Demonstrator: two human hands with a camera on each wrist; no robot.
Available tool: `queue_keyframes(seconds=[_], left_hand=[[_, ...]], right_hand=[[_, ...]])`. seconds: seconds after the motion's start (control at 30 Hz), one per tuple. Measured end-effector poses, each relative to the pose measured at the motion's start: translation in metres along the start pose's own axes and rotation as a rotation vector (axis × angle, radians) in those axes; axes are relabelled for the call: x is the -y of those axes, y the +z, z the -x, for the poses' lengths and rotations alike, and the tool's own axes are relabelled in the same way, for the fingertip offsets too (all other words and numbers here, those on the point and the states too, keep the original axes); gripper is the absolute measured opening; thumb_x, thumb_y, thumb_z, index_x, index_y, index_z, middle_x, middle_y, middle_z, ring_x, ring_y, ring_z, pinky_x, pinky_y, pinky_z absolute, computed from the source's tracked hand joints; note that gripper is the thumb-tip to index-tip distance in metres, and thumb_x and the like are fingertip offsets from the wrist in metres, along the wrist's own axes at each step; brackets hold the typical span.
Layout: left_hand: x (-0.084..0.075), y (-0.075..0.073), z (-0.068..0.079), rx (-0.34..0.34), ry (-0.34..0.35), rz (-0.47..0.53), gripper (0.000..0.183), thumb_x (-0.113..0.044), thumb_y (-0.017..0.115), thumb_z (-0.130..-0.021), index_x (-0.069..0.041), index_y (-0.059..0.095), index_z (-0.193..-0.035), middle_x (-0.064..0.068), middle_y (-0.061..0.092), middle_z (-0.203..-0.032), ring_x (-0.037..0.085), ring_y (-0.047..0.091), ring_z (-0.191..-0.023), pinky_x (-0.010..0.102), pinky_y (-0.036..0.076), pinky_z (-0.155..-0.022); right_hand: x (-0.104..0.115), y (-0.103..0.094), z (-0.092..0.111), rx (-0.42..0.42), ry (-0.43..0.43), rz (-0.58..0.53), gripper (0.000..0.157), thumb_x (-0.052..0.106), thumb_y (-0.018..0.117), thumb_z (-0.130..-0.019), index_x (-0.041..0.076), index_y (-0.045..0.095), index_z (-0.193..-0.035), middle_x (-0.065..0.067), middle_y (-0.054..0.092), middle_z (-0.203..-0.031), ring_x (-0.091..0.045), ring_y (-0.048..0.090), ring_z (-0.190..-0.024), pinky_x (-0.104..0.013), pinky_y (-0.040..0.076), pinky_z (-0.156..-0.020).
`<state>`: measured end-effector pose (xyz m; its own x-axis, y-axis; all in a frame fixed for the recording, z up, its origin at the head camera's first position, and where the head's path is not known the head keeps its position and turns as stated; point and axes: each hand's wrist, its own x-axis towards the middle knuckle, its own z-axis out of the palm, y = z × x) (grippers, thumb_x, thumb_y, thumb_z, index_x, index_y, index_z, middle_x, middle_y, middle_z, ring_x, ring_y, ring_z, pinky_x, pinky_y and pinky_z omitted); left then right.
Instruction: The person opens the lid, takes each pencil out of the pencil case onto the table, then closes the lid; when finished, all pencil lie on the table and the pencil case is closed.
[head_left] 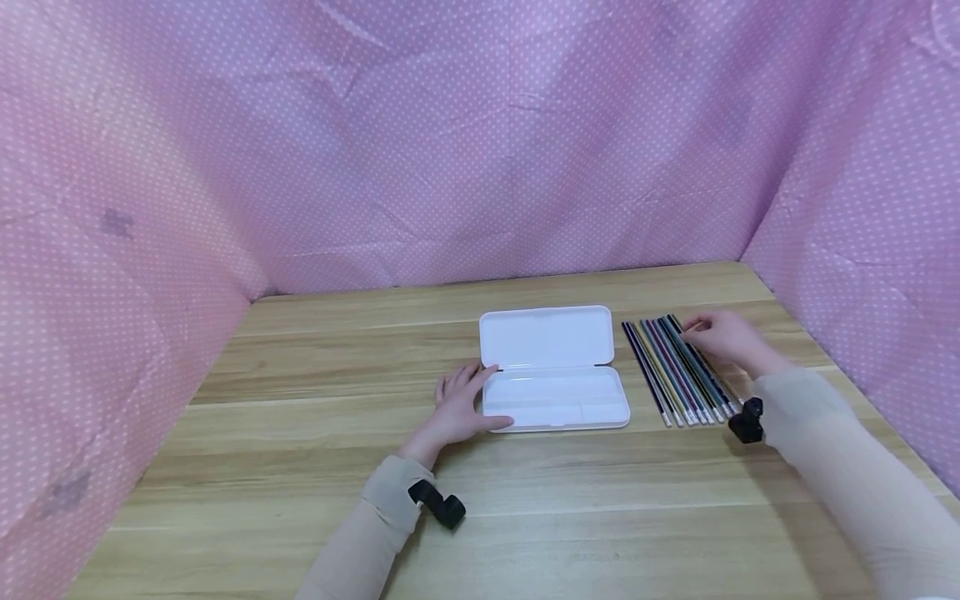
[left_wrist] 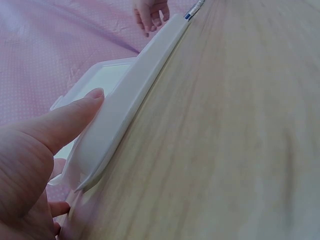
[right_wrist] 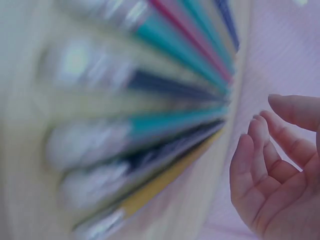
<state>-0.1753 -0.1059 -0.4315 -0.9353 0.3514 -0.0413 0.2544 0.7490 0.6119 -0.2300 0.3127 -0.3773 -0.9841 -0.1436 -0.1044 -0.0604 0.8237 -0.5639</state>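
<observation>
A white pencil case lies on the table with its lid swung back, its inside showing no pencils. My left hand holds the case by its left end, thumb along the front edge and index finger near the hinge. In the left wrist view, the thumb presses the front wall. To the right of the case, several pencils in dark, yellow, red and teal colours lie side by side, white ends toward me. My right hand hovers by their far right end, fingers loosely bent with nothing visible between them.
The wooden table stretches left and in front of the case. Pink dotted cloth hangs behind it and along both sides. A small black camera sits on the left wrist, another black camera on the right wrist beside the pencils' near ends.
</observation>
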Motion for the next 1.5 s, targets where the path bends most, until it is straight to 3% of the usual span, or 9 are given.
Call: queue_keyframes(seconds=[0.2,0.3,0.43,0.57,0.77,1.0,1.3,1.5], left_hand=[[0.0,0.0,0.001,0.005,-0.005,0.0,0.083,-0.043,0.076,-0.076,-0.023,0.036,-0.146,0.013,0.023,-0.155,0.035,0.012,-0.144,0.058,-0.006,-0.112],[0.0,-0.001,0.001,0.0,0.006,-0.002,0.083,-0.042,0.077,-0.076,-0.022,0.037,-0.145,0.014,0.024,-0.154,0.037,0.014,-0.143,0.059,-0.005,-0.112],[0.001,-0.001,0.0,0.001,0.004,-0.004,0.083,-0.043,0.076,-0.076,-0.023,0.036,-0.146,0.013,0.023,-0.155,0.037,0.013,-0.143,0.059,-0.006,-0.112],[0.001,-0.001,0.0,0.003,0.002,-0.006,0.083,-0.043,0.076,-0.077,-0.024,0.036,-0.146,0.013,0.023,-0.155,0.036,0.012,-0.143,0.058,-0.007,-0.112],[-0.001,-0.001,-0.002,0.003,0.008,-0.005,0.083,-0.044,0.076,-0.077,-0.023,0.036,-0.146,0.013,0.023,-0.155,0.036,0.013,-0.143,0.059,-0.006,-0.112],[-0.003,-0.001,-0.004,0.008,0.016,-0.011,0.082,-0.045,0.075,-0.077,-0.024,0.037,-0.145,0.013,0.023,-0.155,0.036,0.013,-0.143,0.059,-0.005,-0.112],[-0.003,-0.001,-0.004,-0.042,0.004,0.023,0.083,-0.041,0.079,-0.074,-0.018,0.04,-0.143,0.013,0.031,-0.151,0.035,0.019,-0.141,0.058,-0.003,-0.113],[-0.005,0.002,0.0,-0.088,-0.139,0.15,0.103,-0.037,0.087,-0.065,-0.005,0.024,-0.14,0.018,0.033,-0.146,0.04,0.018,-0.14,0.052,0.0,-0.116]], right_hand=[[0.04,0.011,-0.007,-0.045,-0.094,0.03,0.035,0.021,0.057,-0.093,-0.007,0.06,-0.114,-0.027,0.061,-0.107,-0.035,0.058,-0.095,-0.046,0.048,-0.079],[0.062,0.019,-0.008,-0.067,-0.13,-0.011,0.033,0.018,0.056,-0.094,-0.006,0.058,-0.117,-0.024,0.061,-0.105,-0.034,0.056,-0.096,-0.047,0.047,-0.083],[0.088,0.032,-0.012,-0.105,-0.218,-0.072,0.037,0.015,0.057,-0.094,-0.006,0.053,-0.124,-0.026,0.059,-0.116,-0.039,0.053,-0.109,-0.052,0.044,-0.093],[0.106,0.047,-0.018,-0.116,-0.289,-0.017,0.049,0.02,0.061,-0.092,-0.003,0.047,-0.133,-0.026,0.048,-0.134,-0.043,0.041,-0.125,-0.057,0.034,-0.103],[0.128,0.066,-0.026,-0.094,-0.357,0.1,0.061,0.028,0.067,-0.087,0.003,0.044,-0.138,-0.024,0.041,-0.14,-0.042,0.027,-0.133,-0.06,0.019,-0.109],[0.134,0.075,-0.034,-0.037,-0.29,0.106,0.066,0.034,0.067,-0.087,0.009,0.04,-0.142,-0.021,0.037,-0.145,-0.042,0.02,-0.137,-0.064,0.007,-0.109],[0.136,0.076,-0.037,-0.055,-0.288,0.09,0.058,0.032,0.063,-0.09,0.007,0.044,-0.138,-0.019,0.044,-0.141,-0.04,0.031,-0.133,-0.06,0.013,-0.108],[0.136,0.076,-0.03,-0.076,-0.309,0.043,0.056,0.029,0.065,-0.089,0.008,0.045,-0.138,-0.019,0.047,-0.138,-0.037,0.035,-0.13,-0.059,0.011,-0.108]])
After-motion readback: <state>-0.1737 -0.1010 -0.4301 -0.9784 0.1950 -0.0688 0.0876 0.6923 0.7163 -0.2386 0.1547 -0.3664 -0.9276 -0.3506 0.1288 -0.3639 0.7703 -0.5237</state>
